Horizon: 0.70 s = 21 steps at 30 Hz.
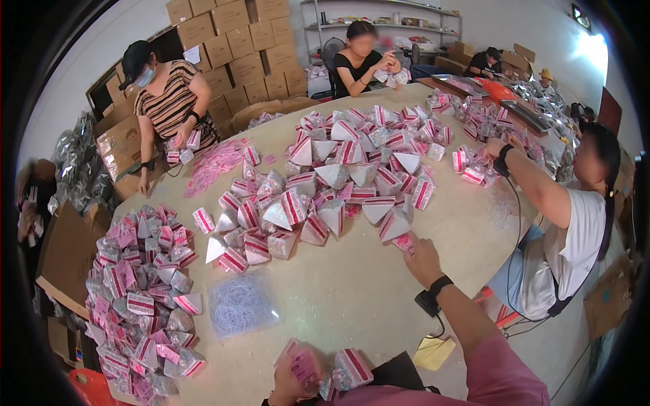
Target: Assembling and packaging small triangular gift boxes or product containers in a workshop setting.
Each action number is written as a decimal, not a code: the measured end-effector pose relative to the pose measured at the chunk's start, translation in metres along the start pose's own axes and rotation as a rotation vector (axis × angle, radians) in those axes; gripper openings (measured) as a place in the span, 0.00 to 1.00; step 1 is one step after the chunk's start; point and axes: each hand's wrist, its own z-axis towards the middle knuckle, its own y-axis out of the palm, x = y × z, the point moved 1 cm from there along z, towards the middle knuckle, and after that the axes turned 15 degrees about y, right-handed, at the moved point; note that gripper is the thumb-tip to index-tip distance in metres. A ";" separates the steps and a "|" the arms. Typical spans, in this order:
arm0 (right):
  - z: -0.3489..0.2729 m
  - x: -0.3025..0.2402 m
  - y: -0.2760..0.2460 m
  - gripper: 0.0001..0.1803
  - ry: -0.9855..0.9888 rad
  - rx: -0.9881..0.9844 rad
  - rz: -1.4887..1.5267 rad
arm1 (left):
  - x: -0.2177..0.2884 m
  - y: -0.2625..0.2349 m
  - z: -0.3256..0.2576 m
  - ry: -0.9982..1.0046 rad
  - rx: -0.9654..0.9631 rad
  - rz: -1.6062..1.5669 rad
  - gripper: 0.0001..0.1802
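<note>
My left hand is at the table's near edge, closed around a glittery packet with a pink card on it. Just right of it, a glittery wedge-shaped packet with a red-and-white band rests close to my body. My right arm stretches forward to the near edge of a big pile of similar packets. There my right hand has its fingers closed at the pink lower end of a white wedge-shaped packet. Part of that grip is hidden by the hand.
A clear bag of thin pale bands lies left of centre. Beyond it is a heap of packets with pink cards; loose pink cards lie farther back. Co-workers surround the table. A wrist cable hangs at right; cartons stand behind.
</note>
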 end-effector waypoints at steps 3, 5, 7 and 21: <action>-0.023 -0.016 -0.012 0.14 -0.124 -0.002 0.131 | 0.006 0.007 -0.003 -0.068 0.205 -0.081 0.26; -0.027 -0.019 -0.021 0.10 -0.223 0.055 0.209 | 0.012 0.010 -0.003 -0.076 0.229 -0.048 0.32; -0.030 -0.038 -0.036 0.07 -0.337 0.090 0.210 | 0.018 0.006 -0.005 0.017 0.087 0.121 0.32; -0.086 -0.122 -0.156 0.05 -0.608 -0.318 0.225 | 0.050 0.008 -0.015 0.453 -0.135 0.674 0.27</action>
